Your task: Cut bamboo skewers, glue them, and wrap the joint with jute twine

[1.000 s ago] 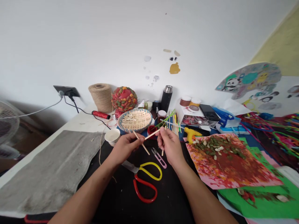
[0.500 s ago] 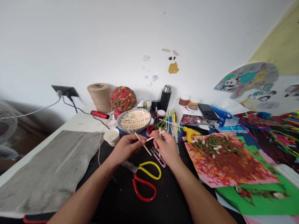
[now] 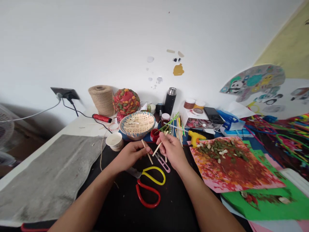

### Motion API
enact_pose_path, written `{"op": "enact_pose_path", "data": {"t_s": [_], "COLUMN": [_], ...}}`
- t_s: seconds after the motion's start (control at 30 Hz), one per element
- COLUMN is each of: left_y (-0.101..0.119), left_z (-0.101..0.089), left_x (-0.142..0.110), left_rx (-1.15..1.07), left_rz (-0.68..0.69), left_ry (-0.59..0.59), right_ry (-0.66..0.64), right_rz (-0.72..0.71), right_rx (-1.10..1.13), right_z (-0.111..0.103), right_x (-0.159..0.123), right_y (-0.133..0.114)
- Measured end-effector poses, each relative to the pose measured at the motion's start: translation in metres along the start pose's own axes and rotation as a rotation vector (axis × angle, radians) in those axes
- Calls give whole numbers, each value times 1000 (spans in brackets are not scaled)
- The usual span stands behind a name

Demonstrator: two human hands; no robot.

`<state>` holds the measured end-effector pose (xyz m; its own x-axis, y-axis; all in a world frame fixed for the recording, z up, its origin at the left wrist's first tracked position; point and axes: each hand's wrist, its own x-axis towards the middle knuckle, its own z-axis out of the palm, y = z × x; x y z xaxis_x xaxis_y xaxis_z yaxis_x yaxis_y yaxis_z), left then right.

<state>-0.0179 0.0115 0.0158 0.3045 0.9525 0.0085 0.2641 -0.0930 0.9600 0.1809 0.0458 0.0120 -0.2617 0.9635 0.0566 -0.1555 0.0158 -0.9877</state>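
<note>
My left hand (image 3: 130, 155) pinches a thin wooden stick (image 3: 150, 158), slanted down to the right between thumb and fingers. In my right hand (image 3: 174, 150), thumb and fingers close on light wooden sticks (image 3: 156, 150). One of these points down to the left; another pokes out below the fingers, and their crossing is partly covered by the fingers. A small gap separates the two hands. Just below them lie lilac thread snips (image 3: 165, 165) and large scissors (image 3: 154, 175) with one yellow and one red handle, on the black table surface.
Behind the hands are a woven basket (image 3: 138, 124), a paper cup (image 3: 114, 141), a red paint jar (image 3: 155, 135) and loose sticks (image 3: 178, 130). A yellow glue gun (image 3: 195, 138) and painted paper (image 3: 241, 177) lie right. Left are a grey cloth (image 3: 53, 177) and twine spool (image 3: 101, 100).
The stick in my right hand has swung from nearly level to pointing down-left. Its end has come away from my left hand's stick, which now stands steeper.
</note>
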Motion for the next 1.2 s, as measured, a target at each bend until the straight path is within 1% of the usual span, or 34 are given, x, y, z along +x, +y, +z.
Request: {"op": "enact_pose_path", "data": {"t_s": [0.1, 0.2, 0.37, 0.47, 0.6, 0.73, 0.97, 1.2], "left_y": [0, 1, 3, 4, 5, 7, 7, 4], "left_z": [2, 3, 3, 1, 0, 0, -1, -3], "left_x": [1, 1, -2, -3, -3, -3, -3, -2], "left_rx": [-26, -101, -47, -67, -81, -65, -8, 31], "left_rz": [-4, -23, 9, 4, -30, -18, -42, -7], "left_ry": [-4, -39, -114, -158, -173, -190, -184, -73], "right_ry": [-22, -34, -26, 0, 28, 27, 24, 8], "right_rz": [6, 13, 24, 16, 20, 26, 24, 6], "right_rx": [-5, 1, 14, 9, 12, 1, 15, 36], "right_z": [1, 2, 4, 3, 3, 4, 4, 4], "right_x": [0, 0, 0, 0, 0, 0, 1, 1], "right_y": [0, 1, 1, 0, -2, -2, -2, -2]}}
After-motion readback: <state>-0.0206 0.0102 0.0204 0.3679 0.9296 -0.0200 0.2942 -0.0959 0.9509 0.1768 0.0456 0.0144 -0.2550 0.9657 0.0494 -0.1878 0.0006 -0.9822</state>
